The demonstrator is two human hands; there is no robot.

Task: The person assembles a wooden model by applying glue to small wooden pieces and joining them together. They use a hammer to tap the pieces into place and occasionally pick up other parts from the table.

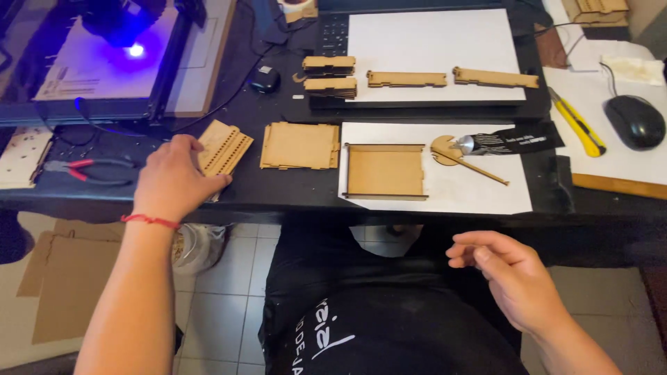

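Note:
My left hand rests on the black desk, its fingers on a stack of thin slotted wooden panels. A red string sits on that wrist. To the right lies a pile of square wooden panels. A partly built open wooden box stands on a white sheet. My right hand hovers below the desk edge over my lap, fingers loosely curled, holding nothing.
A glue tube lies by a round wooden piece and stick. Wooden strips rest on a second white sheet. Red-handled pliers, a yellow utility knife, a mouse and a laser engraver with blue light surround them.

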